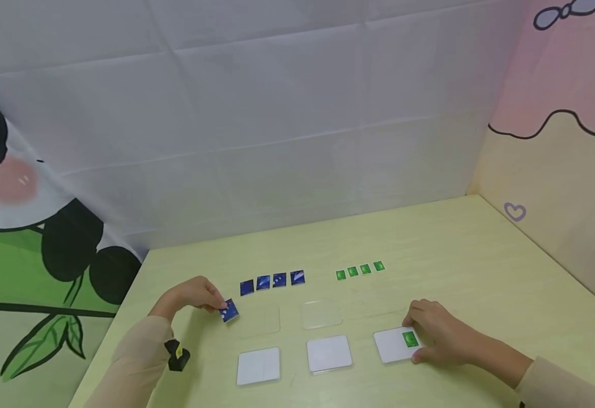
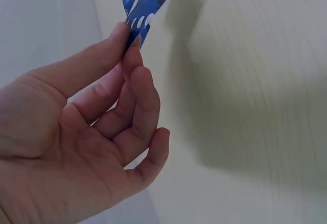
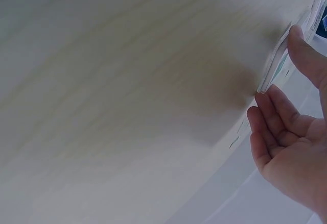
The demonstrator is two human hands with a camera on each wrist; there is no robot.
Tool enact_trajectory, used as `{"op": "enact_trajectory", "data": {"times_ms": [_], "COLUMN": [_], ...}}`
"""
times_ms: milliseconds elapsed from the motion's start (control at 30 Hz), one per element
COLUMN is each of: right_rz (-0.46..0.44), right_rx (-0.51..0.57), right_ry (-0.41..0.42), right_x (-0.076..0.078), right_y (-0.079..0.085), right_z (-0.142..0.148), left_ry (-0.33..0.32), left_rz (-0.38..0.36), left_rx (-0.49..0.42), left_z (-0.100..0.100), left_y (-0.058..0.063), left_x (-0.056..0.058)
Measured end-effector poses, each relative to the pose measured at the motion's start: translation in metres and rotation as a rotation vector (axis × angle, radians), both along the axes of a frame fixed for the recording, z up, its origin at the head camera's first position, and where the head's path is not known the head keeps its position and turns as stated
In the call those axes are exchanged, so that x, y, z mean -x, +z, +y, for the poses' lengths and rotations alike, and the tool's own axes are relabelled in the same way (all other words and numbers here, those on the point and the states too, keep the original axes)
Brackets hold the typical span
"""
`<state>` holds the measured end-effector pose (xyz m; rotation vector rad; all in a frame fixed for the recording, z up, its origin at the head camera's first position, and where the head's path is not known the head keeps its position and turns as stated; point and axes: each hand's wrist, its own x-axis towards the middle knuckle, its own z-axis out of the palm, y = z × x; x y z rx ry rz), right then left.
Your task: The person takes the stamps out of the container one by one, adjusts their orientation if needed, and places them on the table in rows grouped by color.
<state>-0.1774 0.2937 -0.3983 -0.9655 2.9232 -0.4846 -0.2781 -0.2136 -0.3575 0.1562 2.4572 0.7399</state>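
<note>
My left hand [image 1: 195,293] pinches a small blue stamp-like card [image 1: 229,310] between thumb and fingertips, held above the table's left part. In the left wrist view this blue card shows white moon shapes and a finely toothed edge. On the right, my right hand [image 1: 442,334] holds a rounded white card [image 1: 390,347] by its right end, thumb at the near edge and fingers at the far edge. A green stamp-like piece [image 1: 410,339] lies on that white card, close to the thumb. The right wrist view shows the white card edge-on between thumb and fingertips.
Several blue pieces [image 1: 279,280] form a row at the back, with several green pieces [image 1: 353,271] in a row to their right. Two more white cards [image 1: 258,365] lie in front. Behind them are two clear rounded sheets [image 1: 322,314]. Cloth walls [image 1: 287,187] bound the table.
</note>
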Motion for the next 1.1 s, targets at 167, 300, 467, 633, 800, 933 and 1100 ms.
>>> {"op": "enact_trajectory", "data": {"times_ms": [167, 300, 467, 633, 800, 933, 1100], "right_rz": [-0.015, -0.021, -0.006, 0.001, 0.0, 0.001, -0.017], "right_rx": [0.005, 0.013, 0.008, 0.013, 0.014, 0.015, 0.012], "right_ry": [-0.003, -0.001, 0.002, 0.004, 0.005, 0.01, 0.007], "right_x": [0.0, -0.001, -0.001, -0.001, -0.001, -0.001, 0.001], "right_y": [-0.001, -0.002, -0.004, -0.005, -0.003, -0.002, -0.002], "right_z": [-0.001, -0.002, -0.002, -0.002, -0.002, -0.002, -0.002], "left_ry": [0.015, 0.039, 0.063, 0.064, 0.075, 0.072, 0.05], "left_rz": [0.019, 0.065, 0.148, 0.213, 0.246, 0.281, 0.342], "left_rx": [0.038, 0.073, 0.114, 0.126, 0.117, 0.124, 0.174], "left_z": [-0.003, -0.004, -0.002, 0.001, 0.002, 0.002, 0.003], "left_y": [-0.008, -0.016, -0.021, -0.023, -0.028, -0.03, -0.029], "left_x": [0.005, 0.007, 0.01, 0.013, 0.016, 0.018, 0.02]}}
